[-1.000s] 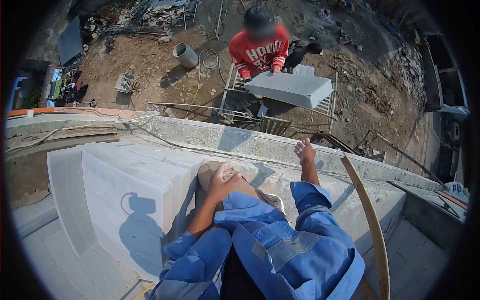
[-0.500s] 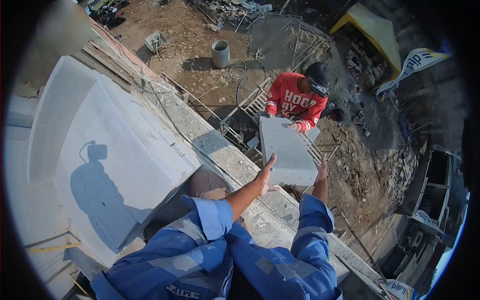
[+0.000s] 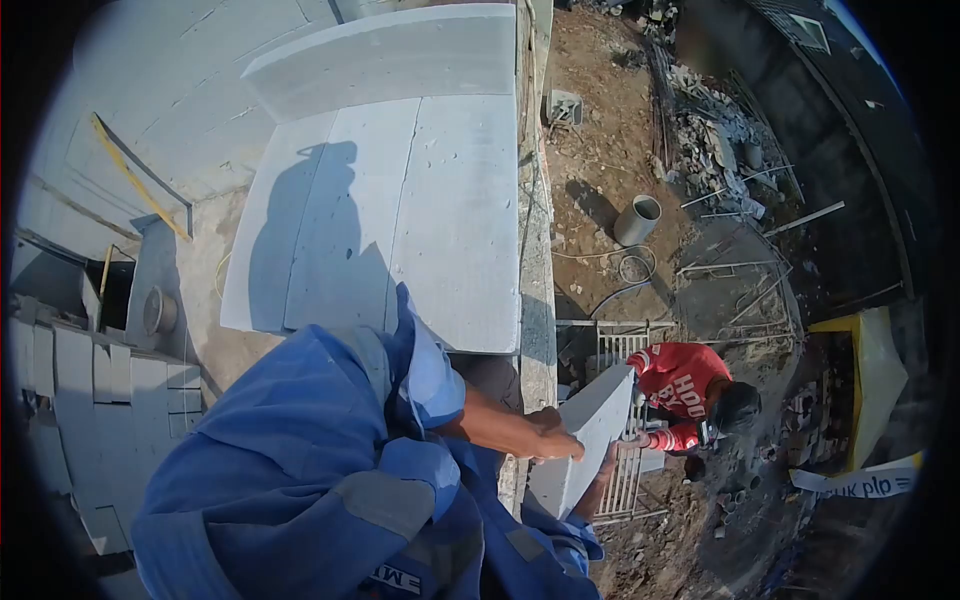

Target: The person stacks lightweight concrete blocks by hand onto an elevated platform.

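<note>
A light grey concrete block (image 3: pixel 583 430) is tilted over the ledge, between me and a co-worker below. My left hand (image 3: pixel 555 437) has its fingers curled over the near edge of the block. Along the block's far side runs my right hand (image 3: pixel 603 477), pressed against it and mostly hidden by it. The co-worker in a red top (image 3: pixel 684 384) stands lower down, with one hand (image 3: pixel 634 441) at the block's far side.
Large pale blocks (image 3: pixel 455 220) lie side by side on my left, with another upright behind them. The narrow concrete ledge (image 3: pixel 538 330) drops to the ground outside. A metal scaffold (image 3: pixel 622 485) stands below, and a yellow bar (image 3: pixel 140 175) leans by the wall.
The block has come toward me and now stands steeply tilted beside the ledge. My left hand has moved to its near edge. My view has swung left.
</note>
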A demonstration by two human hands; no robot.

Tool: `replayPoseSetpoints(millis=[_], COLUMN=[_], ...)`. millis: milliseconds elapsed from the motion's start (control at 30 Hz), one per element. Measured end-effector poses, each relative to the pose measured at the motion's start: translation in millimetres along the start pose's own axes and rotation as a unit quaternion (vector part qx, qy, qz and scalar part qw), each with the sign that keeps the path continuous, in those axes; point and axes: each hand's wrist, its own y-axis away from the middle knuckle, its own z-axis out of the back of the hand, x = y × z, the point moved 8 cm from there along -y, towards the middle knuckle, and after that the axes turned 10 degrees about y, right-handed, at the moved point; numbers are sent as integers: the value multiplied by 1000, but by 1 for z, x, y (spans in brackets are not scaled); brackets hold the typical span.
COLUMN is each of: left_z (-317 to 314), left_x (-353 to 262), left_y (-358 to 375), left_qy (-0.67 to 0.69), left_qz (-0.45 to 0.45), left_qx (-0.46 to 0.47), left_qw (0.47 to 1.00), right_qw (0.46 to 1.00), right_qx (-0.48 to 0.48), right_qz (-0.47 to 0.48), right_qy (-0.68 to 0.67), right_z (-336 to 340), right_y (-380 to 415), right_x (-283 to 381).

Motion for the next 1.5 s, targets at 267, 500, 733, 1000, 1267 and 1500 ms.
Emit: replayPoseSetpoints(millis=[267,500,733,1000,1267,1500], left_z=[97,152,251,380,548,645], left_x=[-16,6,49,111,92,72], left_y=[117,212,291,345,308,277], left_qy=[-6,11,144,418,478,510], left_qz=[16,-133,-250,-531,-613,-555], left_qx=[-52,-2,-36,-163,-114,-167], left_qw=[998,991,957,719,618,636], right_qw=[990,967,956,947,971,946], right_qx=[137,234,270,298,164,145], right_qz=[17,92,115,101,133,180], right_qy=[32,38,11,60,112,228], right_z=[-113,-185,-272,-445,-600,-646], right_y=[18,77,158,165,169,160], right_x=[5,49,70,-27,-81,-86])
